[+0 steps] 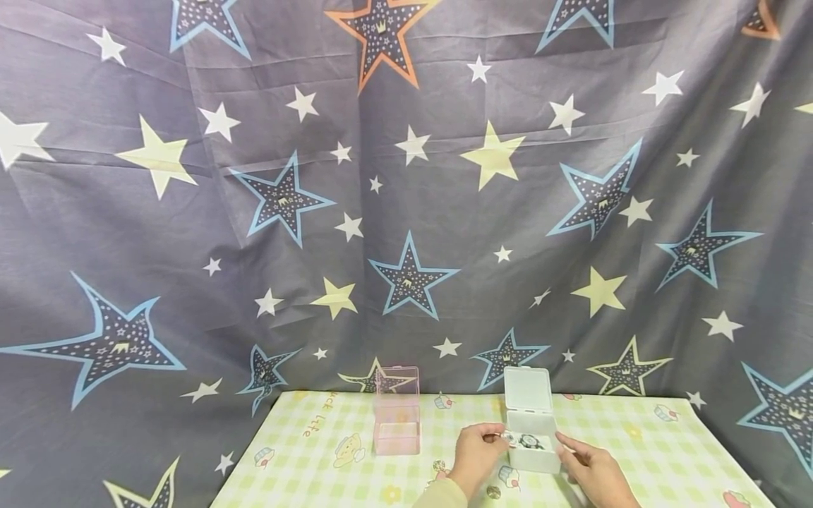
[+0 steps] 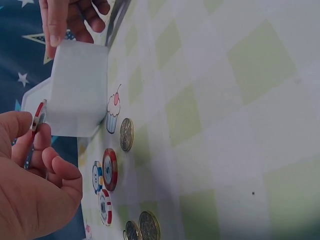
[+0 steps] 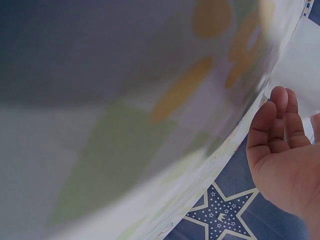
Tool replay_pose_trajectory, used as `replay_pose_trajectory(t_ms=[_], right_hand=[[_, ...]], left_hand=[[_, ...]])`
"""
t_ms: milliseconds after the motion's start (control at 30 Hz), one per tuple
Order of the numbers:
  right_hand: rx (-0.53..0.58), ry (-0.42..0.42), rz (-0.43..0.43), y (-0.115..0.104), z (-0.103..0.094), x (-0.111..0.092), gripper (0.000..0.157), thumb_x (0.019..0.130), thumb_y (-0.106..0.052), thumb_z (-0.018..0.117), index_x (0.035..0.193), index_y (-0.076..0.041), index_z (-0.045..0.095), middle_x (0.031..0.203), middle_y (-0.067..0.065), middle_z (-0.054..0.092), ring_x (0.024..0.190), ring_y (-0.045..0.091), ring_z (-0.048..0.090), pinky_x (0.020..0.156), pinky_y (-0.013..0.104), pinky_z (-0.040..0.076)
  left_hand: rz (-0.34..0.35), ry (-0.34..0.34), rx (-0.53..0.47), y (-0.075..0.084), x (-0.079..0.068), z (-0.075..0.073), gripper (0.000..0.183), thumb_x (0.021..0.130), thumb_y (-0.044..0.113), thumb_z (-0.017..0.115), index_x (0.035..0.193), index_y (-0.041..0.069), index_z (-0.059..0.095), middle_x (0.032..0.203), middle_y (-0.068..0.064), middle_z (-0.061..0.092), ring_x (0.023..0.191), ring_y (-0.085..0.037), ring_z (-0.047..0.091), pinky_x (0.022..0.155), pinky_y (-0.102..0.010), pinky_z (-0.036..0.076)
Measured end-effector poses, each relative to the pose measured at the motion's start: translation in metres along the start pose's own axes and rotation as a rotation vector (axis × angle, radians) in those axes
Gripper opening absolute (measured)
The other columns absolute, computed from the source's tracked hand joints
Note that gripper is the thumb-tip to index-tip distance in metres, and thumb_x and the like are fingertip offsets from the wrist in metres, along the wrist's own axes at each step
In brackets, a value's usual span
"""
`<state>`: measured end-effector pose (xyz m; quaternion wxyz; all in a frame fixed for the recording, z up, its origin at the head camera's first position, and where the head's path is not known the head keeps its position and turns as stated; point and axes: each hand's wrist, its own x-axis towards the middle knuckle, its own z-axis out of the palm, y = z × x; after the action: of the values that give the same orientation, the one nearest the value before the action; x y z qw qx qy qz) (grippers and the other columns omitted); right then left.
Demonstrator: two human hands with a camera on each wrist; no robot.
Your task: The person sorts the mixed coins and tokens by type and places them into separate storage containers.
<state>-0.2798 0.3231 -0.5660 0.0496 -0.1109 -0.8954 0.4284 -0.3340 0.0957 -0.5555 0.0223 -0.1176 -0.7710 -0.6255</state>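
My left hand (image 1: 476,455) pinches a red-and-white poker chip (image 2: 39,116) between thumb and fingers, at the left rim of a white box (image 1: 535,461). The box stands with its hinged lid (image 1: 528,389) raised. Inside it, a round black-and-white piece (image 1: 531,442) shows near the rim. On the other side, my right hand (image 1: 593,469) touches the box with its fingertips, the fingers loosely bent. Before the box lie a gold coin (image 2: 127,134), a red chip (image 2: 110,169), a blue-and-white chip (image 2: 97,177) and a red-and-white chip (image 2: 105,207).
Two more gold coins (image 2: 149,226) lie close together on the table. A see-through pink box (image 1: 396,446), lid up, stands to the left of the white one. Green-checked cloth (image 1: 330,462) covers the table, and a grey star-printed curtain (image 1: 432,212) hangs behind it.
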Motion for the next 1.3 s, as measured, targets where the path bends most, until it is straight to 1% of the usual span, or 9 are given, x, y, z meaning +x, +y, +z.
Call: replay_pose_trajectory(t_ms=[200,367,467,633,733,933,1067,1200,1300], right_hand=[[0.001,0.004,-0.003,-0.001,0.0,0.0,0.058,0.106,-0.044,0.064,0.147,-0.003,0.062,0.086,0.003,0.079,0.069,0.017,0.07,0.072,0.043,0.061],[-0.001,0.003,0.002,-0.001,0.001,0.001,0.057,0.106,-0.043,0.064,0.147,-0.003,0.062,0.083,0.001,0.078,0.068,0.017,0.07,0.072,0.043,0.061],[-0.011,0.004,0.002,0.0,0.0,0.001,0.059,0.106,-0.045,0.064,0.147,-0.003,0.062,0.083,0.001,0.078,0.067,0.017,0.069,0.071,0.043,0.06],[-0.011,0.004,0.008,-0.001,0.0,0.001,0.058,0.106,-0.045,0.064,0.148,-0.004,0.062,0.083,0.0,0.078,0.068,0.016,0.069,0.071,0.041,0.06],[-0.01,0.002,0.005,-0.001,0.0,0.0,0.065,0.104,-0.053,0.063,0.148,-0.004,0.062,0.083,0.0,0.078,0.068,0.016,0.069,0.072,0.042,0.06],[-0.005,0.001,0.003,-0.001,0.0,-0.001,0.071,0.102,-0.06,0.063,0.147,-0.004,0.063,0.085,0.003,0.079,0.069,0.016,0.07,0.071,0.042,0.06],[-0.001,-0.004,-0.004,0.0,-0.001,-0.001,0.065,0.104,-0.053,0.063,0.147,-0.005,0.063,0.095,0.008,0.082,0.071,0.017,0.071,0.073,0.043,0.061],[-0.02,0.002,-0.021,0.001,-0.001,0.0,0.058,0.106,-0.047,0.063,0.146,-0.005,0.064,0.102,0.013,0.082,0.072,0.016,0.072,0.072,0.042,0.061],[-0.033,0.009,-0.031,0.001,-0.001,0.0,0.054,0.107,-0.042,0.064,0.146,-0.005,0.064,0.103,0.014,0.082,0.072,0.015,0.072,0.072,0.043,0.061]], left_hand=[[0.005,-0.029,-0.047,0.002,-0.002,0.001,0.029,0.082,-0.001,0.077,0.111,-0.001,0.081,0.081,0.003,0.077,0.074,0.004,0.062,0.07,-0.014,0.052],[0.0,-0.03,-0.041,0.004,-0.004,-0.001,0.033,0.081,-0.001,0.075,0.113,0.0,0.081,0.081,0.005,0.077,0.074,0.004,0.062,0.069,-0.014,0.052],[0.0,-0.023,-0.026,0.005,-0.006,-0.004,0.033,0.081,0.0,0.074,0.113,0.001,0.081,0.081,0.004,0.077,0.073,0.004,0.061,0.067,-0.014,0.051],[-0.027,-0.025,-0.037,0.005,-0.007,-0.008,0.033,0.082,0.0,0.075,0.114,0.001,0.081,0.08,0.005,0.075,0.068,0.002,0.058,0.057,-0.014,0.046],[-0.028,-0.036,-0.028,0.004,-0.006,-0.013,0.031,0.083,0.002,0.076,0.113,0.003,0.081,0.08,0.006,0.074,0.066,0.002,0.057,0.055,-0.015,0.046],[-0.016,-0.023,0.022,-0.001,0.004,-0.032,0.021,0.091,0.013,0.079,0.111,0.007,0.082,0.084,0.007,0.072,0.075,0.0,0.057,0.067,-0.018,0.05],[0.045,-0.031,0.12,-0.009,0.01,-0.05,0.022,0.091,0.013,0.078,0.111,0.006,0.082,0.085,0.006,0.073,0.074,-0.002,0.058,0.068,-0.02,0.051],[0.12,-0.112,0.36,-0.013,0.006,-0.066,0.025,0.088,0.014,0.081,0.112,0.011,0.082,0.092,0.002,0.08,0.084,-0.015,0.071,0.08,-0.032,0.058],[0.16,-0.182,0.506,-0.019,0.001,-0.069,0.03,0.085,0.015,0.085,0.115,0.014,0.082,0.1,-0.001,0.083,0.095,-0.024,0.075,0.089,-0.042,0.061]])
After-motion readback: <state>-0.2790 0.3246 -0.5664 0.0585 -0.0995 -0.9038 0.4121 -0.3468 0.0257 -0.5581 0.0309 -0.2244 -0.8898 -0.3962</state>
